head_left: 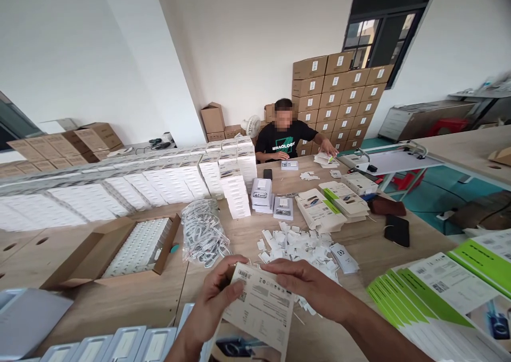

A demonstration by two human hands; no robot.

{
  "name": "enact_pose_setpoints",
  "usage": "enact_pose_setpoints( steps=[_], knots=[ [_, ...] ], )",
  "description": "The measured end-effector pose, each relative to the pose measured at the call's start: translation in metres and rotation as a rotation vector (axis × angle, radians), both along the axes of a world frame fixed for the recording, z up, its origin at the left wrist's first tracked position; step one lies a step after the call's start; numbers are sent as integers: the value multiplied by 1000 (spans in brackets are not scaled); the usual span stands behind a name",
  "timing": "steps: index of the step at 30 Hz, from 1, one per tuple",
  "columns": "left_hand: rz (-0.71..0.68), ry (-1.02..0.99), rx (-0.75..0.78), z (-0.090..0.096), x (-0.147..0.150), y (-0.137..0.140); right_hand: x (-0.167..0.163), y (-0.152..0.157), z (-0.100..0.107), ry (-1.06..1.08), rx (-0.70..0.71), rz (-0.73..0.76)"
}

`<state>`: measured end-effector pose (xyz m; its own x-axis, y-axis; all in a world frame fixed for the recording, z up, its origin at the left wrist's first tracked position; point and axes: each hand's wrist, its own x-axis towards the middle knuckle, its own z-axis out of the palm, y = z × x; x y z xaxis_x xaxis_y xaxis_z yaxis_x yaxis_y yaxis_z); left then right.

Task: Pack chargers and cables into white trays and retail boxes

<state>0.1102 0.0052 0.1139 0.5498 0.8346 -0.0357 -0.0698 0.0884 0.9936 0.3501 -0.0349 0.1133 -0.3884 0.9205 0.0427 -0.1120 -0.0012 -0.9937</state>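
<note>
A white printed retail box point(261, 311), with a barcode, small text and a product picture, is held up between my hands. My left hand point(213, 293) grips its left side, thumb on the printed face. On its top right edge lies my right hand point(307, 285), its thumb over the front and its fingers closed behind. Just beyond, a heap of small white paper pieces point(295, 245) spreads over the wooden table. To my right is a fanned stack of flat green-and-white box sleeves point(423, 298). Pale blue trays point(123, 343) stand in a row at the lower left.
A clear bag of white cables point(205, 229) lies beside an open carton point(136, 250) of white items. Stacked white boxes point(159, 175) line the table's left side. Across the table sits a co-worker point(283, 138), with a hand on papers. Brown cartons point(335, 96) are piled behind.
</note>
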Motion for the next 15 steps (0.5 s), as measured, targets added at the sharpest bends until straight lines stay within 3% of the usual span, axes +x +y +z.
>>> enact_pose_setpoints(
  steps=[3, 6, 11, 15],
  knots=[
    [27, -44, -37, -7, 3, 1, -1, -11, -9, 30, -110, 21],
    [57, -65, -63, -12, 11, 3, -3, -16, -19, 51, -74, 5],
    [119, 9, -96, -10, 29, 7, 0, -13, -29, 35, -64, -262],
    [147, 35, -267, -25, 30, 16, 12, -16, -38, 174, -55, -452]
  ],
)
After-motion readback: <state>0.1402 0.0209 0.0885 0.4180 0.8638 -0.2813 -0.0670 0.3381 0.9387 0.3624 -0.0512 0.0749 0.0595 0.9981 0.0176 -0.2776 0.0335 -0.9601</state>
